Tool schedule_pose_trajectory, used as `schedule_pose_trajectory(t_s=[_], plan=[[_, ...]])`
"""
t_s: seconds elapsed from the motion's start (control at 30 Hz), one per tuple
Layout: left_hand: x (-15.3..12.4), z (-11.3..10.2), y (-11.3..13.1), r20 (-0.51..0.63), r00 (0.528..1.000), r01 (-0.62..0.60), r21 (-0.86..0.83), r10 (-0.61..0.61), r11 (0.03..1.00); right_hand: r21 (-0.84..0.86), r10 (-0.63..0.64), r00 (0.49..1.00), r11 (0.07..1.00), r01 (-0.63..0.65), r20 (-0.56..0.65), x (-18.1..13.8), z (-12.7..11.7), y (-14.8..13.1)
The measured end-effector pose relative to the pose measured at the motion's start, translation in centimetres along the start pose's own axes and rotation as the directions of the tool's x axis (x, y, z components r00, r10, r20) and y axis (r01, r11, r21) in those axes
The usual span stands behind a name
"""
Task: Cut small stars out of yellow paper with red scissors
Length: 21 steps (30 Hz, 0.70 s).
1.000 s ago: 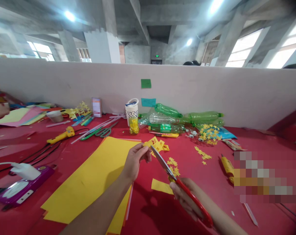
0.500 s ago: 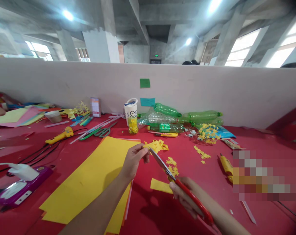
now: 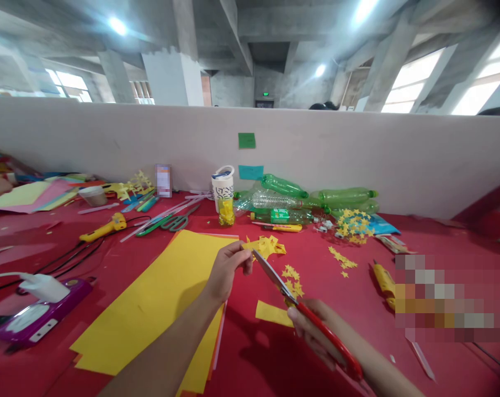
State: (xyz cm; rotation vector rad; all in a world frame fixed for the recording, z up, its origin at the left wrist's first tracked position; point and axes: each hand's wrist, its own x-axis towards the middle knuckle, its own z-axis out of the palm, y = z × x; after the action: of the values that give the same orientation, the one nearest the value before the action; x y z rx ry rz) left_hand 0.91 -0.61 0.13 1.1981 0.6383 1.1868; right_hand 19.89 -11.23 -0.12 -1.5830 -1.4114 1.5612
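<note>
- The person's left hand (image 3: 229,268) is pinching a small scrap of yellow paper (image 3: 247,247) between thumb and fingertips, holding it up above the red felt-covered table (image 3: 341,309).
- The right hand (image 3: 316,331) is gripping the red-handled scissors (image 3: 308,314), fingers curled closed through the loops; the steel blades are pointing toward 11 o'clock, and their tip is meeting the scrap just beside the left fingertips. The blades are looking nearly closed, though the angle is making that hard to tell.
- Judging by what is lying about, a good share of the cutting is done: small yellow paper stars (image 3: 292,280) are sitting at 12 o'clock from the right hand, a loose pile of yellow cut-outs (image 3: 269,245) is lying just beyond the scissor tip, and more stars (image 3: 352,225) are heaped at 1 o'clock near the green plastic bottles (image 3: 316,199).
- Much seems to be left: a large yellow paper sheet (image 3: 159,298) is lying mostly uncut under the left forearm, and a small yellow rectangle offcut (image 3: 274,314) is resting at 9 o'clock from the right hand.
- Other tools are lying unused: a yellow glue gun (image 3: 103,227) and green-handled scissors (image 3: 171,222) at 10 o'clock, well apart from both hands.
</note>
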Motion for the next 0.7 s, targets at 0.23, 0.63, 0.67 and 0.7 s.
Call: schedule_pose_trajectory(t_s=[0.23,0.63,0.67,0.7], plan=[[0.01,-0.08,-0.22,0.0,1.0,0.02,-0.006,-0.02,1.0,-0.012,-0.001,1.0,1.0,0.001,-0.006,-0.19,-0.05,-0.25],[0.0,0.01,-0.08,-0.026,0.999,0.034,-0.006,-0.034,0.999,-0.006,-0.011,1.0,1.0,0.011,0.013,-0.46,-0.02,-0.53],[-0.01,0.05,-0.05,-0.026,0.999,0.027,0.007,-0.027,1.0,-0.013,-0.014,1.0,1.0,0.014,0.011,-0.49,-0.03,-0.6],[-0.03,0.09,-0.03,-0.025,1.0,0.018,0.021,-0.017,1.0,-0.018,-0.016,1.0,1.0,0.017,0.011,-0.52,-0.04,-0.65]])
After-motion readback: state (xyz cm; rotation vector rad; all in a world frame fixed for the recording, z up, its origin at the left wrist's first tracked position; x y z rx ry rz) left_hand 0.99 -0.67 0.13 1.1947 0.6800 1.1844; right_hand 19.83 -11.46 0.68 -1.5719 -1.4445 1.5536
